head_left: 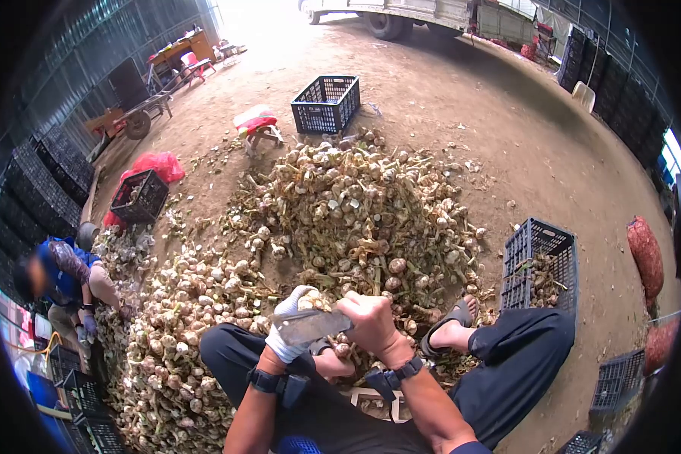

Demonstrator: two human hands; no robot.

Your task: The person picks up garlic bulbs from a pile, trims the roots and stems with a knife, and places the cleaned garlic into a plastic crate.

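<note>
My left hand (287, 305), in a white glove, is closed around a garlic bulb (315, 300) in front of my knees. My bare right hand (372, 321) grips a knife, its handle hidden in the fist. The knife's broad, flat blade (310, 327) points left across the gloved hand, just below the bulb. Beyond my hands rises a large heap of garlic (348, 204) with dry stalks and roots. Trimmed-looking bulbs (181, 333) lie in a wide pile at my left.
A black crate (325, 113) stands behind the heap. Another crate (541, 261), partly filled, is beside my right knee. At the left a person (68, 280) bends over the pile. Red mesh sacks (647, 257) lie far right; a truck (401, 15) is at the back.
</note>
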